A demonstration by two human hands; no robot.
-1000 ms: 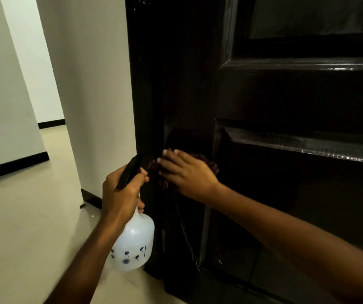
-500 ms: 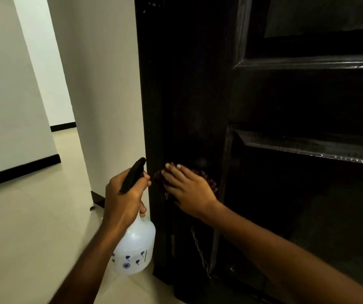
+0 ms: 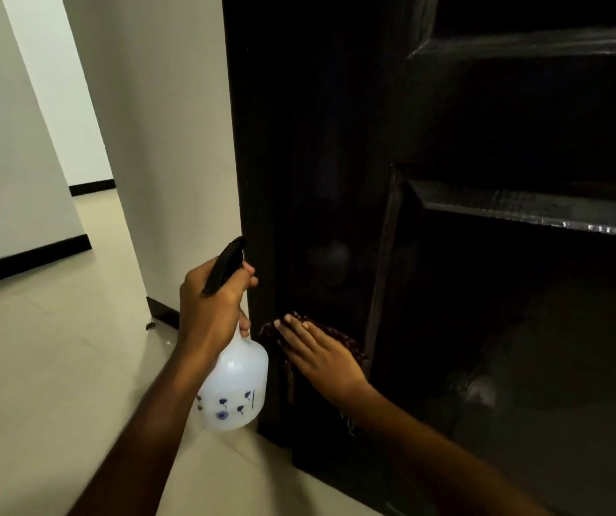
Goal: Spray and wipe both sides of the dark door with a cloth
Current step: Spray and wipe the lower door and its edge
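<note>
Door: the dark door is filling the right side of the frame. It is looking shiny and almost black, with raised strips crossing it at the upper right and middle right.
Cloth: a dark reddish cloth is lying flat against the door, low in the middle of the frame. Most of it is hiding under the hand.
Right hand: the right hand is pressing the cloth onto the door with its fingers stretched out flat, not curled.
Left hand: the left hand is gripping the neck of a spray bottle, just left of the door's edge. Its fingers are wrapping round the black sprayer top.
Bottle: it is white with small blue marks near the bottom. It is hanging below the left hand, above the floor, just beside the door's edge and close to the cloth.
Floor: pale floor tiles are covering the lower left of the frame.
Walls: white walls with a black strip along the bottom are standing at the upper left.
</note>
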